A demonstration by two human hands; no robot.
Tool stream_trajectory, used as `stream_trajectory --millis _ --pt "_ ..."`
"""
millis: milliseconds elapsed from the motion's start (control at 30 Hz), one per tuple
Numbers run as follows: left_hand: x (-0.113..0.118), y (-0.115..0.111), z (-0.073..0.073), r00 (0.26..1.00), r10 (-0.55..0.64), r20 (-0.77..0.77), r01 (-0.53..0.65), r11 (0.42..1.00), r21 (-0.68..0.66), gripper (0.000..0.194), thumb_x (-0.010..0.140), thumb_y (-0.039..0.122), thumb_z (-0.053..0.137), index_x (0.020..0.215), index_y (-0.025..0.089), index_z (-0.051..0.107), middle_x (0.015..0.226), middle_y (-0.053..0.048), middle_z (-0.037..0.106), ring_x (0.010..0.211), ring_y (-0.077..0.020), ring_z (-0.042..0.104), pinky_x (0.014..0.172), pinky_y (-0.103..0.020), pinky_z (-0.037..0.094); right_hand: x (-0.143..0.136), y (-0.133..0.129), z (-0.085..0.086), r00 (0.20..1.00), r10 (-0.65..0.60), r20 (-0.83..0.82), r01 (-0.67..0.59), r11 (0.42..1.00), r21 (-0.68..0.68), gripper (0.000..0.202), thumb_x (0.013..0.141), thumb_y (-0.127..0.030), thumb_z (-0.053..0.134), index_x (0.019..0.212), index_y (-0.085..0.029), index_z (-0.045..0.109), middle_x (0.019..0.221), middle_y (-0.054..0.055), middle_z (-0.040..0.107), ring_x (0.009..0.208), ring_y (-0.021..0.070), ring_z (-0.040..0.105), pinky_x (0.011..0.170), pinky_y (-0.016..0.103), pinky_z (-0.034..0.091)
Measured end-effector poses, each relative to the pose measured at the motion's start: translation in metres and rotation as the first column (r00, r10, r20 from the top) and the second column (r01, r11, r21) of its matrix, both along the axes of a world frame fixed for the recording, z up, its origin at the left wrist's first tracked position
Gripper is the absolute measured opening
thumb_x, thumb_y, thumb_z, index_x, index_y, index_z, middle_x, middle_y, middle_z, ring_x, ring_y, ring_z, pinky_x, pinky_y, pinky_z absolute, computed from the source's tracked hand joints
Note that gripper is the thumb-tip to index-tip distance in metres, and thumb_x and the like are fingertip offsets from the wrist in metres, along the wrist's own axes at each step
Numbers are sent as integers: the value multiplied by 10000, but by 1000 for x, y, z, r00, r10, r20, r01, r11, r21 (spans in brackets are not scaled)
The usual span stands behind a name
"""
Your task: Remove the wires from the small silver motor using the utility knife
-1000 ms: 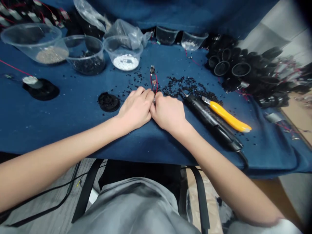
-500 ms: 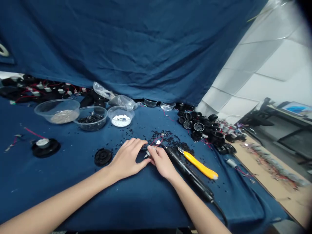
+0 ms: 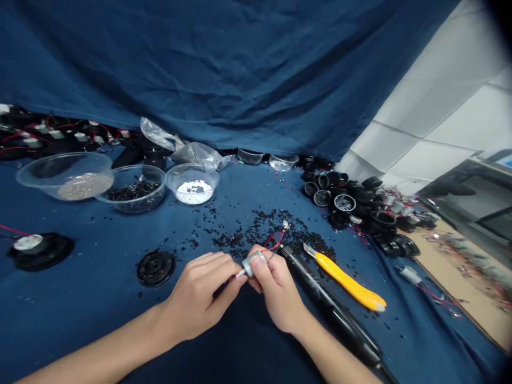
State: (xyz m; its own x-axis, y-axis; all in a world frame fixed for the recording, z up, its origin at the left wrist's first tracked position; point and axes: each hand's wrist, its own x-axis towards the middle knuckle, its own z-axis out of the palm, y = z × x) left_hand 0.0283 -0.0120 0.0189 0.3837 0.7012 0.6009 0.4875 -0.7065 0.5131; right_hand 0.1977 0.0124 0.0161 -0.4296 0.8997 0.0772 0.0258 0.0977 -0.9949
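Note:
My right hand (image 3: 280, 290) is closed around a small silver electric motor (image 3: 255, 262), thumb on its side. A red and a dark wire run from the motor up to a small light-coloured end piece (image 3: 285, 225). My left hand (image 3: 204, 290) pinches at the motor's white shaft tip (image 3: 241, 273) with thumb and fingers; its fingertips partly cover what they grip. Left of that hand a round black plastic part (image 3: 156, 268) lies flat on the blue cloth. Just right of my right hand lie a black corded electric screwdriver (image 3: 332, 306) and a yellow-handled cutter knife (image 3: 348, 281).
Small black bits (image 3: 264, 226) are scattered beyond my hands. Clear bowls hold greyish pieces (image 3: 86, 185), black pieces (image 3: 136, 191) and white pieces (image 3: 194, 191). Black round housings (image 3: 352, 205) are heaped at right, near another motor (image 3: 410, 275). A black base with a motor (image 3: 38, 248) sits at left.
The view has moved closer and shifted. The motor, mostly covered before, now shows between my hands; my left fingers have closed in from a wider spread onto its tip.

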Motion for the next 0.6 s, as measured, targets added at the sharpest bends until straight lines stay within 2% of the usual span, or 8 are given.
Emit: stream_trajectory --millis 133,233,333,367,400,433,533,600 --pt "2 -3 4 998 -30 60 38 992 -121 213 950 88 459 759 176 489 658 29 435 600 -121 402 590 -267 325 1 -5 -10 1000 -4 -22 4 1000 4 421 955 -502 441 700 -168 414 648 -44 311 568 61 293 520 223 239" --pt "5 -5 5 988 -20 156 69 946 -315 243 965 142 453 736 174 529 646 30 461 595 -112 447 585 -245 352 0 -7 -11 999 -10 -37 10 1000 -20 415 951 -492 460 697 -165 435 648 -43 316 561 58 292 510 216 239" --pt "5 -5 6 956 32 291 162 772 -614 334 997 281 421 718 175 572 593 33 487 562 -112 488 547 -229 378 -3 -6 -7 996 -3 -87 -5 996 -93 421 948 -500 464 699 -160 459 635 -32 411 543 50 335 498 202 250" --pt "4 -4 5 945 44 323 194 720 -666 371 1002 317 402 709 175 580 572 33 491 545 -113 491 535 -228 380 -4 -6 -5 994 -1 -114 -15 991 -136 439 941 -520 464 688 -162 449 616 -32 429 525 47 337 486 199 245" --pt "4 -4 5 941 44 336 212 697 -685 386 999 337 401 701 175 586 560 32 501 538 -116 496 531 -231 383 -6 -5 -4 990 -8 -144 -20 981 -193 462 927 -552 469 676 -167 429 591 -38 421 503 43 323 467 196 231" --pt "3 -4 4 943 30 332 216 704 -677 371 988 338 420 704 175 595 567 28 523 544 -119 506 538 -233 392 -7 -5 -4 985 -24 -173 -22 966 -257 485 906 -588 480 666 -173 407 564 -49 391 481 40 298 447 193 210" --pt "2 -5 1 965 -21 262 175 796 -580 190 919 257 539 769 182 628 651 20 610 596 -121 554 583 -229 430 -9 -6 -6 970 -88 -227 -12 914 -405 535 849 -659 511 651 -176 395 537 -70 313 445 30 246 414 187 154" --pt "2 -6 0 970 -19 241 146 840 -522 81 887 196 574 825 190 627 686 28 623 606 -111 566 591 -216 448 -9 -7 -8 965 -117 -233 -8 880 -475 551 827 -677 530 650 -163 433 526 -71 324 432 23 241 414 187 136"
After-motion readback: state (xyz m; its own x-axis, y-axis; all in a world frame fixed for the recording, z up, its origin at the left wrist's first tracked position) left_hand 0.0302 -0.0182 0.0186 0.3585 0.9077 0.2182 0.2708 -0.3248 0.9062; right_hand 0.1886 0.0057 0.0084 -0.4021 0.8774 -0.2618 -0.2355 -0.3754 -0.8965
